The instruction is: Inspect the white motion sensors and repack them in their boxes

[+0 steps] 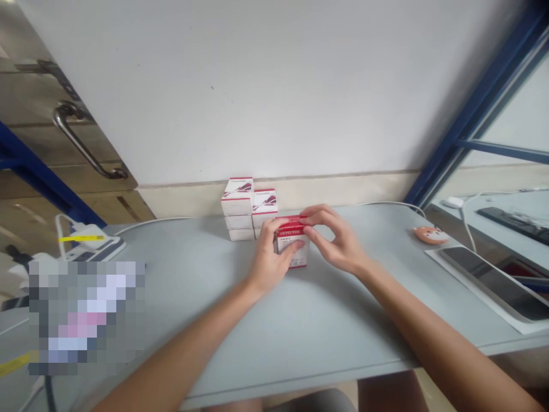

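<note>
Left hand (271,256) grips box (290,233) on desk (266,343), thumb over its front; right hand (337,240) pinches its top edge. Fine print (283,242) unreadable. Left hand partly blocks stack (239,207) behind. Far-left patch (81,317) pixelated.

Fine print (285,242) on red-topped box (301,257) illegible

Soft, diffuse light; faint shadows on desk (240,349); pixelated patch (86,315) left.

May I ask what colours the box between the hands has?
The box is white and red, in the head view.
</note>
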`<state>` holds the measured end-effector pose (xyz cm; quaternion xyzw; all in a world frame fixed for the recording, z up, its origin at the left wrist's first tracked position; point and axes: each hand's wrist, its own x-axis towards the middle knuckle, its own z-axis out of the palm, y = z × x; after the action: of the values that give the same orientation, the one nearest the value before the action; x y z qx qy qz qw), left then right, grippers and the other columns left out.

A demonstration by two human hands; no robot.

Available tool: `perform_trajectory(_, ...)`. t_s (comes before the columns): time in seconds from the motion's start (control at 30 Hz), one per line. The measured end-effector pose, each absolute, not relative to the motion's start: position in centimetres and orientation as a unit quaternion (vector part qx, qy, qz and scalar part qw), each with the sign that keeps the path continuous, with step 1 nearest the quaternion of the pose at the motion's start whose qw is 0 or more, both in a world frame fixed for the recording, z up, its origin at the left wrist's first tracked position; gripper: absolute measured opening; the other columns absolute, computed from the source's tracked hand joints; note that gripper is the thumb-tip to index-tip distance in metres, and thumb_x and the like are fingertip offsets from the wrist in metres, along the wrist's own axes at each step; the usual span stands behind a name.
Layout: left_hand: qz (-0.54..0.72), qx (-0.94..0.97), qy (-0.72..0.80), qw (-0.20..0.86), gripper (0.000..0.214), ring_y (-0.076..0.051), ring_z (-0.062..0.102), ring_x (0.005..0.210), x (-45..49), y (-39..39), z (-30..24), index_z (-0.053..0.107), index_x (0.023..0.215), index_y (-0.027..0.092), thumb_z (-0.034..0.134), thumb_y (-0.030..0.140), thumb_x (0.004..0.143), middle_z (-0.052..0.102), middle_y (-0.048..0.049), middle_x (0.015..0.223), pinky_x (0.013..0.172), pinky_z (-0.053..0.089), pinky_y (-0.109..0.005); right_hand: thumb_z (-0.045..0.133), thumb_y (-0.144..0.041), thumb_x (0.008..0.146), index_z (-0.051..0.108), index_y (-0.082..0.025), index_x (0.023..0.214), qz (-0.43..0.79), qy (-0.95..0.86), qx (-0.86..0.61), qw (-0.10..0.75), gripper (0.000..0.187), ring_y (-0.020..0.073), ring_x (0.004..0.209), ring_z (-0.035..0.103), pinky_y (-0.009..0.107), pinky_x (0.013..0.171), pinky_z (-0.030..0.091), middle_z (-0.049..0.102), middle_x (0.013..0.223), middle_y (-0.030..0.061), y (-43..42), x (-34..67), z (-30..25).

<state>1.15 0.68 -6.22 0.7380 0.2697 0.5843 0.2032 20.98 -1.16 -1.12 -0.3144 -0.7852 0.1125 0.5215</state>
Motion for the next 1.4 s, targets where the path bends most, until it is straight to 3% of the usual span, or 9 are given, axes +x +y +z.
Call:
perform_trajectory(0.23, 0.569, 0.776, 0.232, 0.14, 0.048, -0.021, 0.066, 0.12, 0.1, 2.1, -6.5, 0.054, 0.137, 0.033, 0.077, 0.031, 0.095, 0.062, -0.0051, 0.127, 0.105, 0.054, -0.04, 0.06, -0.032, 0.105, 0.068, -0.028, 0.114, 0.038, -0.79, -0.316, 0.524, 0.013, 0.0263, 0.113, 0.07, 0.047, 0.098, 0.06, 0.068, 0.127, 0.0122, -0.3, 20.9, -3.1)
perform_trajectory(0.33, 0.606, 0.727, 0.282, 0.159, 0.042, -0.022, 0.069, 0.115, 0.1, 2.6, -6.6, 0.057, 0.126, 0.027, 0.079, 0.04, 0.093, 0.066, -0.0062, 0.122, 0.101, 0.056, -0.041, 0.067, -0.036, 0.101, 0.055, -0.031, 0.147, 0.114, -0.805, -0.325, 0.483, 0.048, 0.0297, 0.132, 0.062, 0.049, 0.105, 0.058, 0.053, 0.153, 0.0155, -0.3, 20.6, -3.8)
perform_trajectory(0.43, 0.645, 0.649, 0.329, 0.233, 0.047, -0.021, 0.073, 0.102, 0.4, 2.4, -6.1, 0.053, 0.121, 0.023, 0.078, 0.051, 0.091, 0.07, -0.0071, 0.113, 0.091, 0.06, -0.037, 0.07, -0.039, 0.098, 0.02, -0.035, 0.17, 0.245, -0.808, -0.334, 0.418, 0.088, 0.0281, 0.121, 0.068, 0.05, 0.101, 0.061, 0.052, 0.155, 0.016, -0.4, 20.6, -4.2)
perform_trajectory(0.57, 0.703, 0.565, 0.343, 0.261, 0.054, -0.021, 0.074, 0.103, 0.6, 1.7, -4.2, 0.047, 0.12, 0.024, 0.076, 0.058, 0.091, 0.071, -0.0092, 0.116, 0.089, 0.061, -0.035, 0.077, -0.04, 0.093, 0.017, -0.037, 0.17, 0.316, -0.761, -0.354, 0.443, 0.098, 0.0237, 0.106, 0.071, 0.05, 0.099, 0.062, 0.063, 0.138, 0.0119, -0.9, 20.5, -3.5)
perform_trajectory(0.8, 0.708, 0.585, 0.34, 0.2, 0.043, -0.021, 0.068, 0.112, -1.4, 2.0, -1.2, 0.047, 0.124, 0.025, 0.059, 0.06, 0.102, 0.066, -0.0118, 0.126, 0.098, 0.058, -0.037, 0.079, -0.041, 0.093, 0.056, -0.033, 0.145, 0.268, -0.732, -0.311, 0.544, 0.057, 0.026, 0.116, 0.071, 0.049, 0.103, 0.062, 0.067, 0.14, 0.0102, -1.9, 18.8, -2.1)
perform_trajectory(1.0, 0.656, 0.596, 0.463, 0.002, 0.049, -0.03, 0.047, 0.138, -4.4, 3.7, -0.7, 0.063, 0.136, 0.023, 0.046, 0.058, 0.106, 0.051, -0.0155, 0.136, 0.126, 0.033, -0.052, 0.066, -0.027, 0.101, 0.057, -0.036, 0.147, -0.003, -0.75, -0.353, 0.56, 0.048, 0.0285, 0.125, 0.066, 0.051, 0.103, 0.061, 0.063, 0.141, 0.0112, -1.3, 19.0, -1.6)
perform_trajectory(1.1, 0.668, 0.539, 0.511, 0.055, 0.057, -0.032, 0.041, 0.147, -5.5, 5.5, -2.0, 0.056, 0.145, 0.023, 0.049, 0.062, 0.104, 0.051, -0.0182, 0.146, 0.129, 0.025, -0.055, 0.057, -0.018, 0.102, 0.058, -0.036, 0.147, -0.104, -0.778, -0.405, 0.469, 0.049, 0.0323, 0.133, 0.06, 0.055, 0.107, 0.057, 0.063, 0.146, 0.0111, -0.1, 18.7, -1.3)
perform_trajectory(1.23, 0.649, 0.529, 0.502, 0.216, 0.073, -0.031, 0.053, 0.144, -6.4, 7.5, -4.6, 0.049, 0.151, 0.022, 0.046, 0.074, 0.1, 0.054, -0.0201, 0.154, 0.125, 0.036, -0.051, 0.043, -0.001, 0.099, 0.06, -0.03, 0.147, -0.145, -0.832, -0.409, 0.346, 0.059, 0.0318, 0.142, 0.052, 0.054, 0.111, 0.051, 0.061, 0.151, 0.0112, 2.1, 16.9, -0.7)
perform_trajectory(1.4, 0.63, 0.532, 0.5, 0.263, 0.079, -0.035, 0.055, 0.145, -7.1, 7.8, -6.1, 0.057, 0.144, 0.024, 0.05, 0.083, 0.092, 0.065, -0.0174, 0.147, 0.127, 0.035, -0.051, 0.042, -0.006, 0.104, 0.06, -0.024, 0.147, -0.156, -0.842, -0.371, 0.359, 0.049, 0.0277, 0.138, 0.055, 0.047, 0.11, 0.049, 0.066, 0.148, 0.0099, 4.9, 13.7, -0.5)
